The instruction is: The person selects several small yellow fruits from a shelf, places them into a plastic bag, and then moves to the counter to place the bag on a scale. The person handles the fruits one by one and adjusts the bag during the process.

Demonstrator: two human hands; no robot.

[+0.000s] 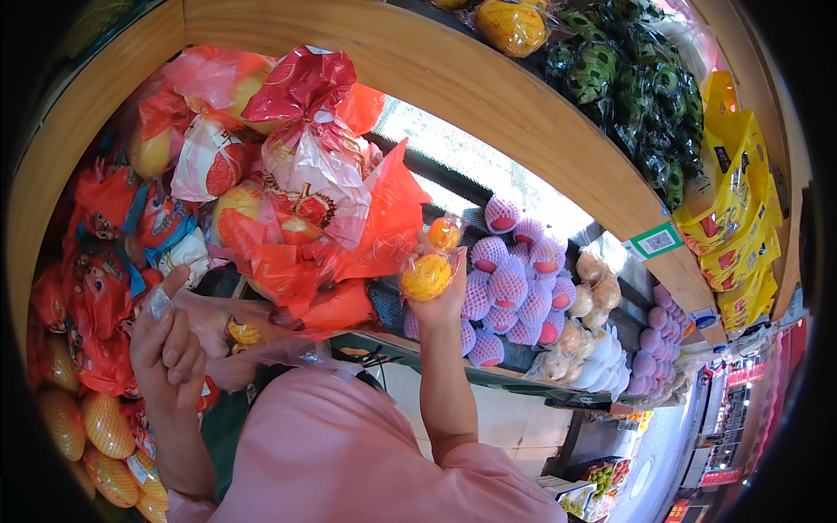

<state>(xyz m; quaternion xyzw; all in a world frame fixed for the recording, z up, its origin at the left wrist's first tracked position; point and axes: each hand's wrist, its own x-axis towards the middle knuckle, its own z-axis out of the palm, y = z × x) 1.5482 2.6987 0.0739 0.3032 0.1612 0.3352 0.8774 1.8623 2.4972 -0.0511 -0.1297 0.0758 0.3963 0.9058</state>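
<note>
My right hand (439,312) is raised over the fruit shelf with the palm up. It holds two film-wrapped yellow-orange fruits, a larger one (426,277) on the palm and a smaller one (444,233) by the fingers. My left hand (169,353) pinches clear plastic between thumb and fingers, the index finger pointing up. Beside it a clear plastic bag (278,330) spreads in front of my body, with a similar wrapped fruit (244,331) inside. Just beyond lie large fruits in red plastic bags (288,261) and a bag printed with a durian (314,189).
Peaches in foam nets (510,281) lie right of my right hand, near bagged pale fruits (596,287). Netted pomelos (108,425) are stacked at lower left. A wooden shelf edge (458,91) curves across the far side. Green-wrapped fruits (592,72) and yellow bags (732,196) sit above it.
</note>
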